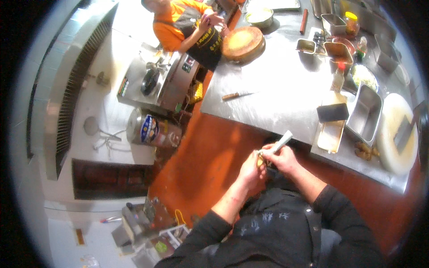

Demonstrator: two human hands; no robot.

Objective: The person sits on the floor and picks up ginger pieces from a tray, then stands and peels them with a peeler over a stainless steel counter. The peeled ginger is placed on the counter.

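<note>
My left hand is closed around a small yellowish piece, probably ginger, mostly covered by the fingers. In my right hand is a tool with a pale handle, likely a peeler. Its handle points up and away from me, while its working end lies at the piece and is hidden by my fingers. Both hands meet in front of my dark apron, short of the steel table's edge. Knobbly brown ginger lies on the table to the right, beside a round white cutting board.
The steel table carries a wooden-handled knife, a steel pan, bottles and a round wooden block. A cleaver rests on the white board. Across the table's corner stands another person in orange, near a stove.
</note>
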